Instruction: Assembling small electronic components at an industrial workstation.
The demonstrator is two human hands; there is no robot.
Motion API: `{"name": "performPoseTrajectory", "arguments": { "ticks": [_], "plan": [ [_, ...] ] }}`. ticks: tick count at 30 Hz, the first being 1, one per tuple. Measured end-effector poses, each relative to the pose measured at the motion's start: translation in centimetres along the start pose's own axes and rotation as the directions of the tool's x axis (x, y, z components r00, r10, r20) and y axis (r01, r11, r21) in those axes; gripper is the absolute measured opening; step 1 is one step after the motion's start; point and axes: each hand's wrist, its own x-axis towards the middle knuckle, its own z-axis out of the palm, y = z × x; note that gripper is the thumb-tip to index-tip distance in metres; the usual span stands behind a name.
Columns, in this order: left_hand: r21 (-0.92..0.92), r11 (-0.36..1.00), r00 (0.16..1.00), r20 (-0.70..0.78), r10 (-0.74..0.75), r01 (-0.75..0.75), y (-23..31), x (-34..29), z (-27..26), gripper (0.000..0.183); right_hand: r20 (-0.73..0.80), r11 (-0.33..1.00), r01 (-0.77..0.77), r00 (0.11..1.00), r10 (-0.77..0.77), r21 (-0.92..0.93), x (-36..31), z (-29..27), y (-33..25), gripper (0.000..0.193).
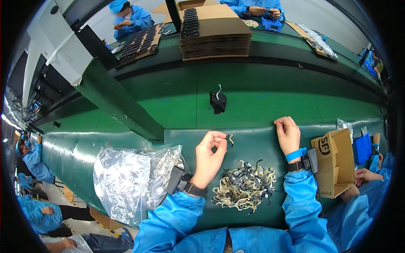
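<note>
My left hand [211, 156] is closed in a pinch at the fingertips on a small curved beige strip with a dark end [230, 140], held above the green table mat. A loose heap of similar beige, black and silver pieces [244, 185] lies between my forearms; their exact kind is too small to tell. My right hand [288, 135] is at the mat's far edge, right of the heap. Its fingers are loosely bent, and nothing shows in them. Further off, a black part with a pale curved strip [218, 102] rests on the green conveyor surface.
Clear plastic bags [126, 181] of small parts lie beside my left forearm. An open cardboard box [335, 162] stands right of my right wrist, near a neighbour's hands. A green-wrapped post [122, 105] slants in from the left. Stacked cardboard [215, 38] sits beyond the conveyor.
</note>
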Motion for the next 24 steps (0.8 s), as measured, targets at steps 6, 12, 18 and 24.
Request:
{"name": "performPoseTrajectory", "arguments": {
  "ticks": [6,12,18,24],
  "plan": [
    [0.006,1.0,1.0,-0.005,0.003,-0.003,0.0,0.1,0.1,0.01,0.007,1.0,-0.023,1.0,0.023,-0.002,0.0,-0.1,-0.3,0.004],
    [-0.032,0.999,0.999,-0.033,0.006,-0.007,0.0,0.0,0.0,0.01,0.194,0.981,-0.019,0.981,-0.019,0.194,1.7,0.5,-5.4,0.006],
    [-0.209,0.978,0.973,-0.229,-0.018,-0.031,0.9,-0.2,-0.1,0.007,0.327,0.987,0.079,0.937,-0.122,0.141,6.9,6.3,-10.3,0.025],
    [-0.116,0.975,0.935,-0.324,0.143,-0.19,0.8,-0.6,-0.1,0.016,0.491,0.989,0.061,0.863,-0.121,0.138,8.4,12.1,-11.8,0.041]
  ]
}}
